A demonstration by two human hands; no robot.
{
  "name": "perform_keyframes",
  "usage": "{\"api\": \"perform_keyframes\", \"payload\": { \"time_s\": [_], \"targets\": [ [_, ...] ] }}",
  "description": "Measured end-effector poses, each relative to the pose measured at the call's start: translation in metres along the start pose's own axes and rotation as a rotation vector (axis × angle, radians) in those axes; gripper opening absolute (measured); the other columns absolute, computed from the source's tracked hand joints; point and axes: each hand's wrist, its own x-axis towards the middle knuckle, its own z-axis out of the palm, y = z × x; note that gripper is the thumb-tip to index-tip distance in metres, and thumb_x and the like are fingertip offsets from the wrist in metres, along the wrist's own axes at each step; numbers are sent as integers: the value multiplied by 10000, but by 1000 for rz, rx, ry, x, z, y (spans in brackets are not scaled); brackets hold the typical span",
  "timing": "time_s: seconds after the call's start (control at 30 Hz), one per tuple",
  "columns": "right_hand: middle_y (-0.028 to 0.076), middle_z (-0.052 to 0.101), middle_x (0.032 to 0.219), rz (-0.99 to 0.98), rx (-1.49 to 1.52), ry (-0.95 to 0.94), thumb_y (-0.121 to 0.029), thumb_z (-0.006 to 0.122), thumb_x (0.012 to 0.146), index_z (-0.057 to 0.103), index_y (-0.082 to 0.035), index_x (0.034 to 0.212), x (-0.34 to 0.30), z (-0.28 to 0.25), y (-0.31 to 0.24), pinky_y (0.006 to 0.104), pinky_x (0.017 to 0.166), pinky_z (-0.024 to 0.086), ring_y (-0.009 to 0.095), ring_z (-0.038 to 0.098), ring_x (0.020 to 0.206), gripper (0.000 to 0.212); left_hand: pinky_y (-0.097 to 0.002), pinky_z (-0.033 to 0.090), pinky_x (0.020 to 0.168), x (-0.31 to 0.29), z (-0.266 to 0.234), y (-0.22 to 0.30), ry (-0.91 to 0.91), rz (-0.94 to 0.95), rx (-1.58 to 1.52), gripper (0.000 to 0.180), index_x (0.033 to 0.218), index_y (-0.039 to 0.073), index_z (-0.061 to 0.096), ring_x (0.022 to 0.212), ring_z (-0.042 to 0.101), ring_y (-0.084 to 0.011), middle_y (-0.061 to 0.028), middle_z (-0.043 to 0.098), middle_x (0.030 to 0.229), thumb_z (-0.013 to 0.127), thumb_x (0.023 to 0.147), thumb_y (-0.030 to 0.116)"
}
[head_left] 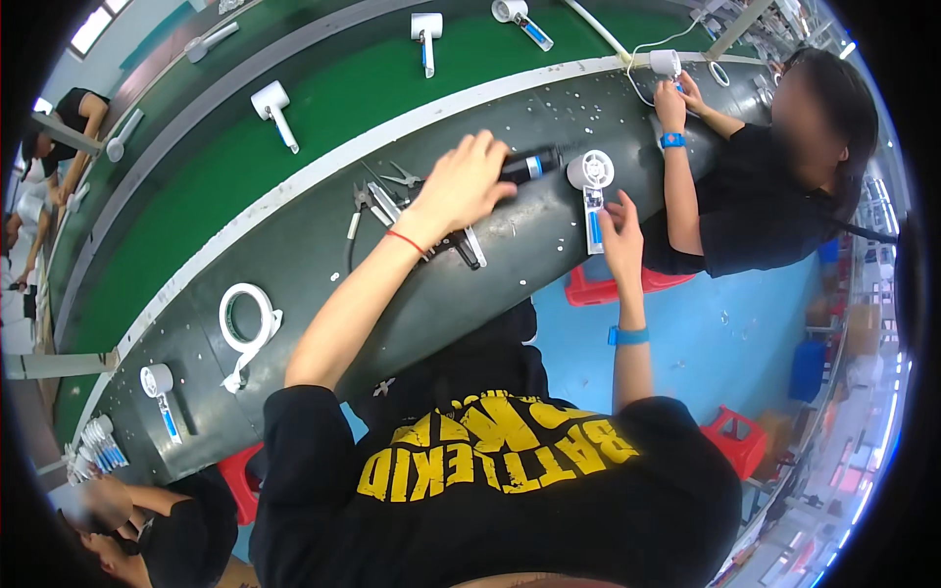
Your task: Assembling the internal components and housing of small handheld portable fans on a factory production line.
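My left hand [463, 186] is closed around a black electric screwdriver [529, 167] with a blue ring. Its tip points right, toward a white handheld fan [592, 172]. The fan's round head is toward the far side, and its open handle shows a blue battery. My right hand [621, 235] grips the right side of that handle near the bench's front edge, thumb against it; its other fingertips are partly hidden. Beside my left wrist lie several hand tools, among them pliers [361, 196] and cutters [404, 176], partly covered by my forearm.
A roll of white tape [245, 318] and another fan [157, 382] lie on the dark bench [392, 304] to the left. Several fans rest on the green conveyor belt [343, 108] beyond. At right, a co-worker [755, 186] handles a fan; another person [176, 519] sits lower left.
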Motion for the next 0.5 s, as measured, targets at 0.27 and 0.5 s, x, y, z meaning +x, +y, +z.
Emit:
{"api": "perform_keyframes", "payload": {
  "time_s": [0.27, 0.5],
  "targets": [
    [120, 625, 756, -206, -222, 81, -329, 656, 862, 544, -29, 1027, 33, 24, 2, 377, 611, 486, 262, 627, 658, 360, -367, 507, 746, 72, -43, -28, 415, -408, -581, 627, 1039, -95, 535, 832, 641, -292, -180, 638, 889, 695, 787, 457],
    [-12, 492, 714, -15, 512, -177, -261, 631, 915, 525, -35, 1008, -26, -19, -37, 209, 492, 358, 57, 443, 557, 266, -371, 567, 662, 60, 43, -33, 8, -672, -744, 471, 942, -17, 646, 721, 691, -244, -166, 677, 868, 686, 754, 414]
  ]
}}
